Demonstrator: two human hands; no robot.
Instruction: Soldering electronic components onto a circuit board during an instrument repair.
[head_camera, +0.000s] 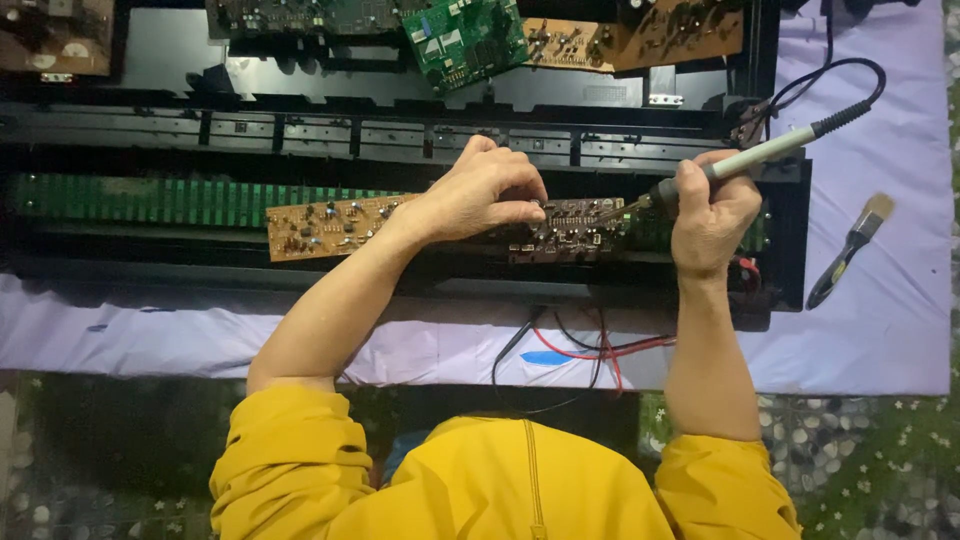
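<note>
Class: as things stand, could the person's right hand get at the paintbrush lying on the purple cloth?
Probably not at once: the right hand grips the soldering iron. The paintbrush lies uncovered on the cloth beside it.

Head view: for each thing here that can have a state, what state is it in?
Soldering iron: gripped in right hand, tip down on the brown circuit board.
Left hand: fingers pinched over that board; what they hold is too small to tell.
Black casing: opened, insides exposed.
Green circuit board: loose, tilted.
Brush: lying unused on the cloth.
</note>
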